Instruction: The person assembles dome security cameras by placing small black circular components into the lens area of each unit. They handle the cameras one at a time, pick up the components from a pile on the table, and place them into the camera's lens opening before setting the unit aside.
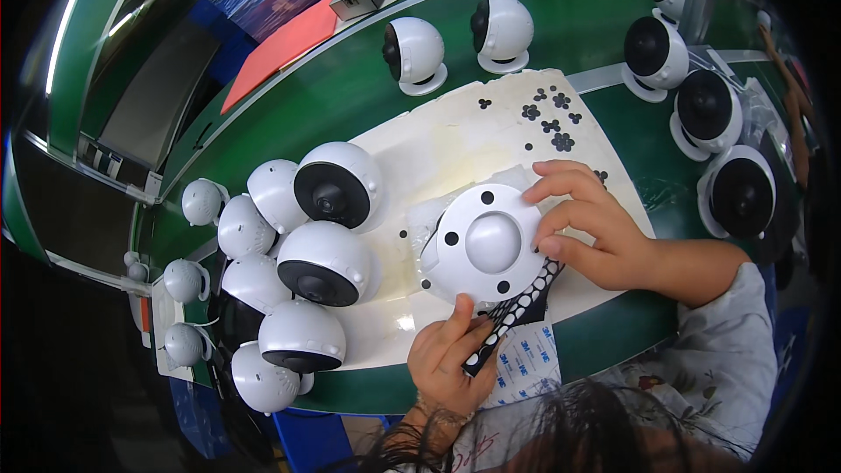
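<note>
A white ball-shaped camera lies with its round base [473,276] facing up on clear wrap and white padding. Several black round pads [451,238] sit on the base around its raised centre. My left hand [451,363] is closed on a black strip of foot pads [512,315] punched with rows of round holes, just below the base. My right hand [591,228] is at the base's right edge. Its thumb and a finger pinch together over a small black pad at the rim, mostly hidden by the fingertips, while the index finger reaches past the edge.
Several white cameras [324,263] with black fronts crowd the left. Two more [416,52] stand at the back, others [740,193] at the right. Loose black pads [561,141] are stuck on the cream board [438,140]. A printed backing sheet [526,363] lies under the strip.
</note>
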Demonstrator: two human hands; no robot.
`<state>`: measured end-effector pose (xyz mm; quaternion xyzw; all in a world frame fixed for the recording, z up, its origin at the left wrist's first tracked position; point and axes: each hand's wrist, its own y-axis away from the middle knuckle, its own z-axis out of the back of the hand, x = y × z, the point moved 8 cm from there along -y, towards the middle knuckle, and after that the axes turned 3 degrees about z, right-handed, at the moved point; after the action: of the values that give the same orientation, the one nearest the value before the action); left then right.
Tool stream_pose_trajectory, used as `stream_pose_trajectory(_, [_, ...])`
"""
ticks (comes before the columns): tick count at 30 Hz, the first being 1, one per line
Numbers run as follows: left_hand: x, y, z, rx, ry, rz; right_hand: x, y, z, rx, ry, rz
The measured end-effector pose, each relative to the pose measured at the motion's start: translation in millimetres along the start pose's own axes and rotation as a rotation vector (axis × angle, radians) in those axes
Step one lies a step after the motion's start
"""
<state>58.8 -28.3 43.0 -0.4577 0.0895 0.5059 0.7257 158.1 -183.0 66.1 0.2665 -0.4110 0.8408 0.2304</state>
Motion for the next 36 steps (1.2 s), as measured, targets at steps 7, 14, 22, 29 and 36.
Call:
stream_pose_trajectory(7, [-1.0, 0.3, -0.2, 0.007, -0.007, -0.005, 11.3, 1.1, 2.3, 0.02, 0.239, 0.114])
stream_pose_trajectory(14, [-5.5, -3.1, 0.7, 0.009, -0.035, 0.023, 30.6, 17.4, 3.3, 0.03, 0.684, 0.252])
stream_pose_trajectory(22, [-7.5, -4.6, -1.4, 0.067, -0.039, 0.02, -37.0, 23.3, -34.4, 0.106, -0.949, -0.74])
stream_pose_trajectory(29, [-12.5, -2.5, -1.3, 0.167, -0.008, -0.07, -59.0, -50.5, 0.0, -0.091, -0.628, -0.358])
stream_pose_trajectory(36, [-22.2, -4.7, -3.2, 0.308, -0.02, -0.136, -103.6, -129.1, -62.5, -0.087, 0.644, 0.408])
